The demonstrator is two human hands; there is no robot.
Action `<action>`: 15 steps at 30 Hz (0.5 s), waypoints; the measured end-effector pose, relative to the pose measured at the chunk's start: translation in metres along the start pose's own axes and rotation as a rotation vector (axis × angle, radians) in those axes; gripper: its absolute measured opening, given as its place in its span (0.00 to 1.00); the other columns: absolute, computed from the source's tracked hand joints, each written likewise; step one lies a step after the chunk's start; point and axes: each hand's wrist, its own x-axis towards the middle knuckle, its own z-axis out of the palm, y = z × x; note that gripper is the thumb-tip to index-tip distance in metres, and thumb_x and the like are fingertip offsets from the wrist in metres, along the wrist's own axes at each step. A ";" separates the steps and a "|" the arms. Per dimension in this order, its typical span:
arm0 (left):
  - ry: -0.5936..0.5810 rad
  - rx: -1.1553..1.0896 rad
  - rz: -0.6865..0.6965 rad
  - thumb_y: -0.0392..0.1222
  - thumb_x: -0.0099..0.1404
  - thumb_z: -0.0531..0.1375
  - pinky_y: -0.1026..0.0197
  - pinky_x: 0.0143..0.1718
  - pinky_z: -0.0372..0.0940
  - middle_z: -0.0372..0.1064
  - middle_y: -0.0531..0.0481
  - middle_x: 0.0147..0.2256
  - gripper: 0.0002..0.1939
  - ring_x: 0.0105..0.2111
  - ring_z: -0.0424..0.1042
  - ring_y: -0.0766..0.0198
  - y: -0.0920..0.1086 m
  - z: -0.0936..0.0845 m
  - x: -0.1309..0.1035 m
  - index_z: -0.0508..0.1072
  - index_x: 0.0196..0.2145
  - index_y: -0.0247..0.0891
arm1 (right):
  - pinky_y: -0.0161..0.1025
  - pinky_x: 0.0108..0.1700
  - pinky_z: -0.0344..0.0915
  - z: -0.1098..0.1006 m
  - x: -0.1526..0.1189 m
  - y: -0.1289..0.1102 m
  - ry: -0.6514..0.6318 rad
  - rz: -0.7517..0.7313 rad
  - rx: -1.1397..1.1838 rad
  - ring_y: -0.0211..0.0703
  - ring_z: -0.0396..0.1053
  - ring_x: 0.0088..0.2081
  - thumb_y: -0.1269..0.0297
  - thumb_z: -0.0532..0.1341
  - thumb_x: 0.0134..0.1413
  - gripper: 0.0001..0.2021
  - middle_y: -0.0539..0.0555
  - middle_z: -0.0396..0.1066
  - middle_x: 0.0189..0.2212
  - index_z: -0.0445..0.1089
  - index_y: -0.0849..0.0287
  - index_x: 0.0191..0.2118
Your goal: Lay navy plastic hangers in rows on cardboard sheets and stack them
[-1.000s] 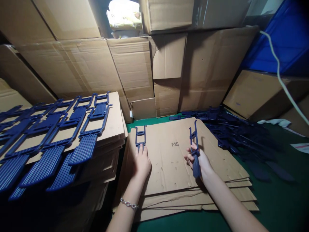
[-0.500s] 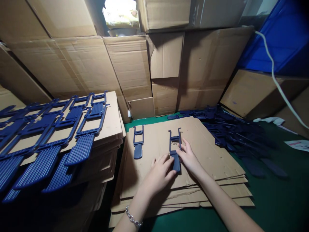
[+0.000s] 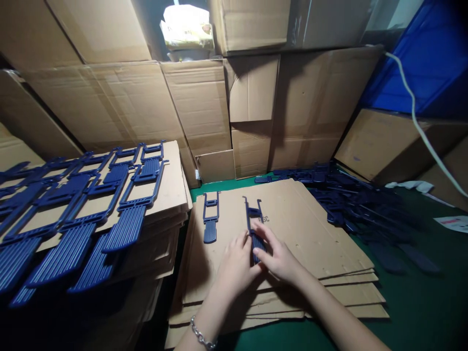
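A dark blue plastic frame piece [image 3: 255, 213] with a ribbed paddle end stands over the cardboard sheets [image 3: 292, 243]. My left hand [image 3: 237, 261] is closed on the left side of its ribbed end. From the right, my right hand [image 3: 278, 253] grips the same piece, fingers across its middle and ribbed part. The fingers hide much of the lower half. A second blue frame piece [image 3: 210, 231] lies flat on the cardboard, left of my hands and touched by neither.
Rows of blue frame pieces [image 3: 126, 226] lie on a taller cardboard stack at the left. A heap of dark pieces [image 3: 343, 200] spreads over the green table [image 3: 413, 302] at the right. Cardboard boxes [image 3: 197, 107] wall the back; a white cable [image 3: 413, 97] hangs at the right.
The held piece has shifted left, uncovering more printed letters on the cardboard. My right hand has moved left and down over its ribbed end, closer to my left hand.
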 end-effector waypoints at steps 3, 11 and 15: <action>-0.024 0.046 -0.023 0.46 0.54 0.55 0.50 0.55 0.50 0.52 0.39 0.56 0.28 0.56 0.52 0.51 -0.012 -0.012 0.001 0.62 0.53 0.36 | 0.52 0.59 0.45 0.004 -0.003 0.001 -0.110 0.014 -0.363 0.48 0.49 0.58 0.60 0.51 0.55 0.21 0.55 0.52 0.56 0.60 0.54 0.55; 0.074 0.238 -0.359 0.57 0.55 0.55 0.35 0.54 0.38 0.29 0.40 0.62 0.41 0.60 0.30 0.39 -0.049 -0.012 0.006 0.45 0.61 0.37 | 0.66 0.53 0.17 0.019 0.005 0.000 -0.307 0.118 -0.815 0.54 0.39 0.61 0.56 0.49 0.57 0.25 0.54 0.41 0.60 0.55 0.57 0.58; 0.099 0.286 -0.398 0.51 0.63 0.45 0.40 0.55 0.41 0.33 0.39 0.62 0.32 0.60 0.36 0.44 -0.055 -0.010 0.008 0.47 0.60 0.31 | 0.66 0.48 0.10 0.027 0.020 -0.002 -0.316 0.115 -0.860 0.56 0.35 0.61 0.56 0.48 0.58 0.24 0.49 0.42 0.60 0.53 0.55 0.59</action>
